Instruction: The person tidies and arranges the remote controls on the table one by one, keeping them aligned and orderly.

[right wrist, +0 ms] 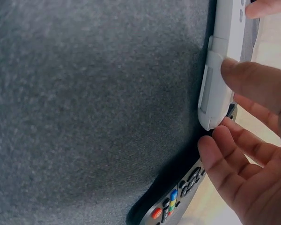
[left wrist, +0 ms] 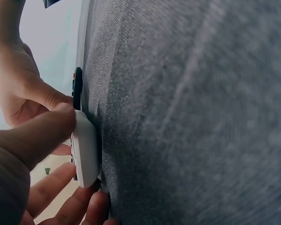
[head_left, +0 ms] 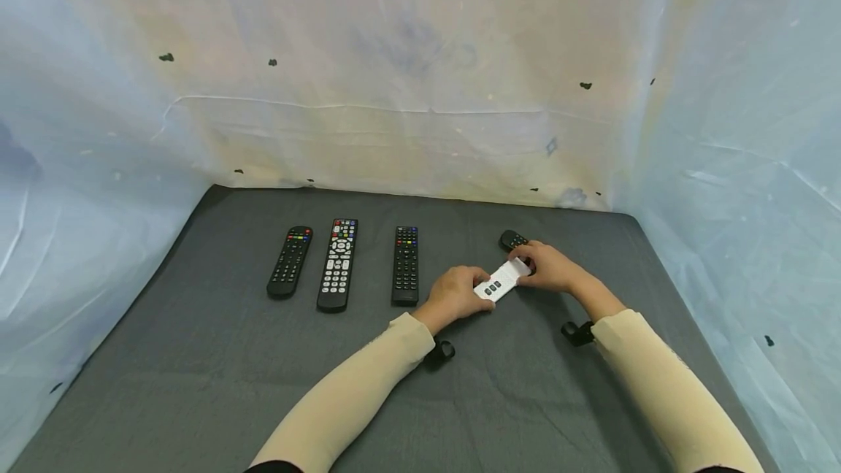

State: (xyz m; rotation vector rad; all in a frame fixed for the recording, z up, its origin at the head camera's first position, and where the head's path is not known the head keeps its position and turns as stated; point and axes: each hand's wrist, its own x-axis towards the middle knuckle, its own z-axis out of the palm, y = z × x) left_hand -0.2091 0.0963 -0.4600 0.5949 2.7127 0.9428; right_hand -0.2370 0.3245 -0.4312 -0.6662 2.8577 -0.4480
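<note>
A white remote control [head_left: 502,281] with a few dark buttons lies slanted between both hands, low over the grey cloth. My left hand [head_left: 458,292] grips its near left end, thumb on one side and fingers on the other. At the far right end, my right hand [head_left: 553,268] pinches the same remote; in the right wrist view its thumb [right wrist: 253,84] presses the white side and its fingers curl by the tip. A black remote [head_left: 513,240] lies just beyond the right hand, which partly hides it; its coloured buttons [right wrist: 172,197] show in the right wrist view.
Three black remotes lie left of the hands: a slightly angled one [head_left: 290,263], a larger one with white buttons [head_left: 338,266], and a slim one [head_left: 405,266]. Grey cloth [head_left: 197,385] covers the table. Pale plastic sheeting [head_left: 407,144] stands along its back and sides.
</note>
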